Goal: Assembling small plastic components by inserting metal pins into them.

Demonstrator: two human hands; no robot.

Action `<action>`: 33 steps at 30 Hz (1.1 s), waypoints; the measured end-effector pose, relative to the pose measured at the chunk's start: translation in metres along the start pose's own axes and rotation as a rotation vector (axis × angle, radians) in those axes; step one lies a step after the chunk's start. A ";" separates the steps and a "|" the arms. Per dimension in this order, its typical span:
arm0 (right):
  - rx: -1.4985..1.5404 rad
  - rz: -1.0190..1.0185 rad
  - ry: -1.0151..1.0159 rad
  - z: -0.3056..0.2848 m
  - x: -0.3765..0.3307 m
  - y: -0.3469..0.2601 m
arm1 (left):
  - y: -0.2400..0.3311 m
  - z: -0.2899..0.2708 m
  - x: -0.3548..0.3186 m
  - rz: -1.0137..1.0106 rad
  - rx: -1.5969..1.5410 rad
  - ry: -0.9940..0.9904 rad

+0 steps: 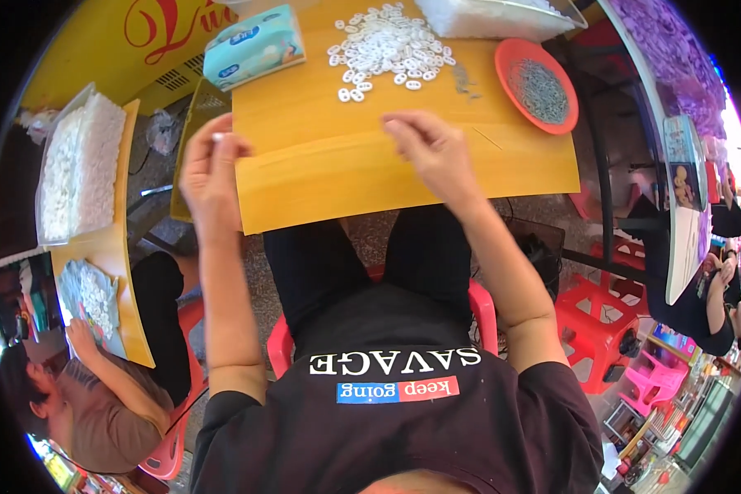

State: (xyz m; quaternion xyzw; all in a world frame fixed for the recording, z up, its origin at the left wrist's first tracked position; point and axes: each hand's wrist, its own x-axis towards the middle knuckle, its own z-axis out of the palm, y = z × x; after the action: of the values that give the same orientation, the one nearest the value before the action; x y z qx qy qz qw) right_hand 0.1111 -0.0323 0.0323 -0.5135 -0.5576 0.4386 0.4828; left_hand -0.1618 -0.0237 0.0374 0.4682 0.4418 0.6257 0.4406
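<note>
Left hand [210, 169] is raised off the left edge of the yellow wooden board [321, 156] w/ fingers curled in a pinch on a tiny white piece; right hand [432, 148] rests on the board, fingertips pressed together, but can't tell what they hold. Looks like an assembly step: small white plastic rings [391, 49] are piled at the far edge, grey metal bits sit in a round orange dish [514, 53]. Next move probably needs both hands brought together, w/ careful alignment.

Teal tissue pack [253, 45] at table's far left corner, yellow sign [132, 49] behind (red lettering)
</note>
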 end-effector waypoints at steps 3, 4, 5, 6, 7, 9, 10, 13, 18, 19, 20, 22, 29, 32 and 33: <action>-0.315 -0.134 0.208 -0.062 0.017 0.034 | -0.015 -0.061 0.026 0.017 0.282 0.147; -0.316 -0.133 0.212 -0.077 0.020 0.034 | -0.028 -0.086 0.035 0.082 0.447 0.163; -0.452 -0.135 0.250 -0.090 0.022 0.035 | -0.041 -0.109 0.041 0.148 0.612 0.177; -0.594 -0.134 0.293 -0.100 0.023 0.035 | -0.049 -0.125 0.042 0.144 0.862 0.188; -0.602 -0.128 0.302 -0.105 0.024 0.037 | -0.052 -0.131 0.040 0.139 0.933 0.239; -0.697 -0.131 0.277 -0.112 0.024 0.042 | -0.048 -0.118 0.031 0.169 1.040 0.326; -0.703 -0.125 0.284 -0.117 0.024 0.043 | -0.051 -0.106 0.030 0.168 1.035 0.316; -0.764 -0.173 0.245 -0.114 0.026 0.044 | -0.036 -0.048 0.020 0.299 0.622 0.220; -0.914 -0.170 0.256 -0.104 0.031 0.043 | -0.019 0.048 0.002 0.388 0.621 -0.060; -0.906 -0.173 0.252 -0.101 0.033 0.042 | -0.018 0.062 -0.002 0.386 0.606 -0.100; -0.912 -0.169 0.257 -0.099 0.034 0.041 | -0.020 0.075 -0.004 0.383 0.587 -0.142; -0.917 -0.165 0.259 -0.096 0.035 0.042 | -0.027 0.098 -0.009 0.378 0.471 -0.221; -0.948 -0.282 0.194 -0.104 0.038 0.044 | -0.046 0.146 -0.020 0.267 0.349 -0.339; -0.970 -0.321 0.150 -0.105 0.037 0.044 | -0.058 0.157 -0.019 0.051 0.151 -0.327; -0.996 -0.350 0.132 -0.106 0.038 0.043 | -0.062 0.160 -0.020 -0.006 0.122 -0.316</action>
State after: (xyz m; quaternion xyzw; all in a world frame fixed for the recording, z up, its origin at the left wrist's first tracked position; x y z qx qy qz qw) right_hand 0.2219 0.0087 0.0086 -0.6063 -0.7441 0.0000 0.2806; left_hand 0.0057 -0.0067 0.0013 0.5853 0.4054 0.5151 0.4773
